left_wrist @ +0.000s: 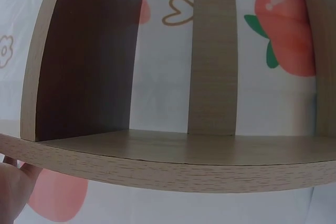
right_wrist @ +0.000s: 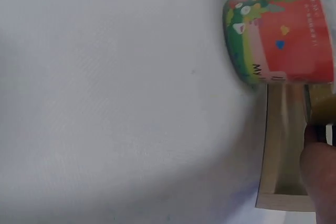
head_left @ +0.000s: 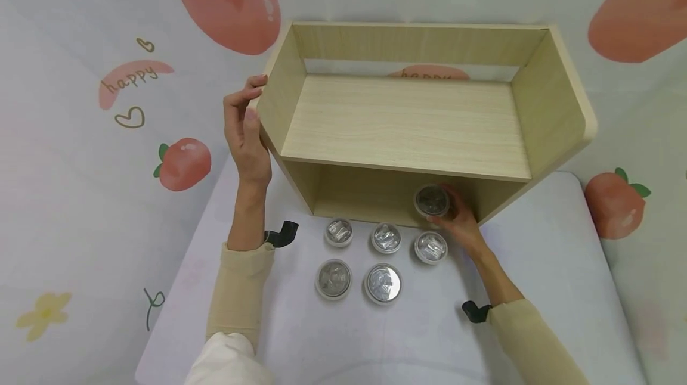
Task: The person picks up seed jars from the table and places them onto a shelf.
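Can going under the shelf
Right hand (head_left: pixel 463 225) grips a small can (head_left: pixel 432 200) at lower centre, probably light and slick-lidded, best held round its sides; left hand (head_left: pixel 245 134) clasps the wooden shelf (head_left: pixel 408 117) edge.

It looks like a staged recording corner: a pale cloth with printed peaches and "happy" (head_left: pixel 131 78) covers the wall, and a white padded table (head_left: pixel 537 289) stands before it.

Bright, soft light everywhere, with faint shadows. The head view bends at its edges. The right wrist view is blurry.
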A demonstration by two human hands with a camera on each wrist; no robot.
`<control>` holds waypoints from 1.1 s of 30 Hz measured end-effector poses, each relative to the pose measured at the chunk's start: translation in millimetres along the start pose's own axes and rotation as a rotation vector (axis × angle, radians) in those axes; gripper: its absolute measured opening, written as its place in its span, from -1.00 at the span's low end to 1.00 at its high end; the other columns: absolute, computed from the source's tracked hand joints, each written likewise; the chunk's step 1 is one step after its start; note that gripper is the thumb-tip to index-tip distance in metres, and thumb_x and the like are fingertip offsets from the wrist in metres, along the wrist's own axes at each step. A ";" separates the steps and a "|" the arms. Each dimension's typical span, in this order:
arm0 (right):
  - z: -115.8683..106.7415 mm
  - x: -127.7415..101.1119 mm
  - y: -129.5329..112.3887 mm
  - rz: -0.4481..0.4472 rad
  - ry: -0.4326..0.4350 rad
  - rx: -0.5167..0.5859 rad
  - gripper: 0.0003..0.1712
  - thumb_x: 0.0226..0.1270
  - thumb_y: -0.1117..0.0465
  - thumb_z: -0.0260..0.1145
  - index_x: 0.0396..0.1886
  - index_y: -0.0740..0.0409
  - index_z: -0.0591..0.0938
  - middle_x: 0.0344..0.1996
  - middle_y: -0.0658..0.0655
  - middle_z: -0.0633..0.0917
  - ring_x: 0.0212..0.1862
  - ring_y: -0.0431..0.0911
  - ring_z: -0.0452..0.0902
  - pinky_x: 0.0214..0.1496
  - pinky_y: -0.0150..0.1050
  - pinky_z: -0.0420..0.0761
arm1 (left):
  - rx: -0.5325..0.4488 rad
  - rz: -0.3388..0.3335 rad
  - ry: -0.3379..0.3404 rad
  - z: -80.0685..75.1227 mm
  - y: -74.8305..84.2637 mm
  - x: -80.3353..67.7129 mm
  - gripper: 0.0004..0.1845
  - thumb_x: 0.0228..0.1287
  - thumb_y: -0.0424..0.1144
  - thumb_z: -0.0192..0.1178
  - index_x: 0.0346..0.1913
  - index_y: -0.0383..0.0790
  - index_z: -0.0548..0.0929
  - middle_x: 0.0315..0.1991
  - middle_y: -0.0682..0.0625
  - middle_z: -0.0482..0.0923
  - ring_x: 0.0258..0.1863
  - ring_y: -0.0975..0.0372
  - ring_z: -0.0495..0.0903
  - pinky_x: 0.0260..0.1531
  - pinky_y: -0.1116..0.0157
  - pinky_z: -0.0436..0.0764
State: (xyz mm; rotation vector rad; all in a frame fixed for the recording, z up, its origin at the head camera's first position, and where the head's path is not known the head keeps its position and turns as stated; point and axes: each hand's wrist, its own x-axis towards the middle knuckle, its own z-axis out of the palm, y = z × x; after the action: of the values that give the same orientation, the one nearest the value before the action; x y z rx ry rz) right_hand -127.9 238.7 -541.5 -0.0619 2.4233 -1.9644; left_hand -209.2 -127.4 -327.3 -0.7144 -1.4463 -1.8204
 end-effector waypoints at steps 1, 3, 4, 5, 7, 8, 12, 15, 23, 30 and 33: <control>0.9 -0.4 -3.2 0.002 -0.004 0.002 -0.04 0.07 0.48 0.45 0.48 0.30 0.22 0.45 0.37 0.25 0.48 0.15 0.04 0.51 0.16 -0.09 | -0.011 -0.001 0.004 -0.2 -0.8 0.1 -0.71 0.31 -0.30 -0.09 -0.03 -0.37 0.50 0.10 -0.14 0.53 0.33 -0.12 0.35 0.34 0.01 0.27; 2.4 -0.9 -7.9 0.004 -0.010 0.002 -0.06 0.07 0.49 0.44 0.46 0.33 0.24 0.44 0.38 0.25 0.47 0.14 0.06 0.51 0.16 -0.08 | -0.029 0.003 0.014 -1.0 -3.2 0.5 -0.72 0.30 -0.31 -0.09 -0.03 -0.37 0.51 0.09 -0.16 0.53 0.32 -0.14 0.35 0.33 0.01 0.28; 2.6 -0.6 -6.7 0.009 -0.010 -0.001 -0.06 0.06 0.49 0.45 0.46 0.33 0.25 0.44 0.38 0.25 0.46 0.14 0.06 0.50 0.15 -0.07 | -0.038 0.003 0.020 -1.0 -4.7 0.6 -0.72 0.30 -0.32 -0.09 -0.04 -0.37 0.51 0.09 -0.16 0.53 0.31 -0.13 0.35 0.33 0.02 0.29; 2.6 0.0 -4.6 0.016 -0.010 0.002 -0.06 0.06 0.49 0.45 0.46 0.32 0.25 0.44 0.37 0.25 0.46 0.14 0.06 0.51 0.14 -0.07 | -0.042 0.004 0.025 -1.1 -6.2 0.7 -0.72 0.29 -0.33 -0.10 -0.04 -0.37 0.51 0.08 -0.17 0.53 0.31 -0.12 0.36 0.32 0.02 0.29; 2.0 1.3 2.5 0.023 -0.011 0.010 -0.06 0.08 0.48 0.44 0.48 0.28 0.25 0.44 0.36 0.25 0.46 0.14 0.05 0.51 0.14 -0.08 | -0.044 0.007 0.033 -1.4 -8.3 0.7 -0.72 0.29 -0.34 -0.11 -0.04 -0.38 0.51 0.08 -0.17 0.53 0.30 -0.10 0.38 0.33 0.02 0.29; 1.5 2.2 8.1 0.023 -0.012 0.010 -0.06 0.10 0.46 0.44 0.49 0.24 0.24 0.45 0.33 0.26 0.47 0.13 0.05 0.51 0.13 -0.09 | -0.043 0.008 0.035 -1.5 -9.0 0.7 -0.72 0.29 -0.34 -0.12 -0.04 -0.37 0.51 0.08 -0.17 0.53 0.30 -0.10 0.38 0.33 0.01 0.28; -0.2 2.9 14.4 0.036 -0.034 0.012 -0.04 0.18 0.41 0.42 0.54 0.16 0.19 0.49 0.29 0.21 0.51 0.15 -0.03 0.51 0.16 -0.16 | -0.047 0.005 0.043 -1.4 -10.3 0.2 -0.72 0.29 -0.36 -0.13 -0.04 -0.37 0.51 0.08 -0.17 0.53 0.30 -0.09 0.38 0.34 0.01 0.28; -0.3 1.7 5.8 0.049 -0.053 0.003 -0.04 0.21 0.38 0.40 0.55 0.17 0.15 0.52 0.28 0.15 0.53 0.17 -0.09 0.51 0.18 -0.18 | -0.049 -0.001 0.049 -1.7 -11.4 0.2 -0.70 0.28 -0.38 -0.17 -0.04 -0.36 0.51 0.08 -0.17 0.53 0.30 -0.09 0.38 0.32 0.02 0.30; 2.1 0.1 0.3 0.059 -0.021 0.006 -0.04 0.16 0.43 0.41 0.53 0.23 0.18 0.49 0.32 0.20 0.53 0.18 -0.05 0.52 0.15 -0.16 | -0.043 -0.001 0.051 1.6 -9.6 0.4 -0.71 0.28 -0.36 -0.16 -0.04 -0.35 0.51 0.07 -0.17 0.53 0.29 -0.09 0.38 0.31 0.02 0.30; 7.7 -4.5 -0.4 -0.028 0.066 -0.002 -0.04 0.10 0.52 0.40 0.50 0.35 0.19 0.45 0.38 0.25 0.51 0.20 0.01 0.55 -0.03 -0.07 | -0.040 0.001 0.048 1.0 -11.1 0.1 -0.70 0.28 -0.35 -0.17 -0.04 -0.35 0.50 0.08 -0.16 0.53 0.30 -0.09 0.38 0.34 0.00 0.27; 9.8 -7.6 1.8 -0.077 0.106 0.061 -0.03 0.06 0.59 0.37 0.49 0.38 0.19 0.44 0.39 0.25 0.51 0.14 0.04 0.53 -0.25 -0.01 | -0.042 0.003 0.048 -0.3 -12.1 -0.1 -0.71 0.28 -0.33 -0.14 -0.04 -0.35 0.50 0.08 -0.17 0.53 0.30 -0.09 0.37 0.34 0.00 0.26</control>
State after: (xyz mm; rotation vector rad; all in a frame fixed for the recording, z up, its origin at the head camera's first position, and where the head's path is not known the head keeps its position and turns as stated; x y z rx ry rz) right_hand -119.9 229.8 -545.3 -0.0517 2.4578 -2.1256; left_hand -218.8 -125.9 -334.7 -0.6891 -1.3788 -1.8582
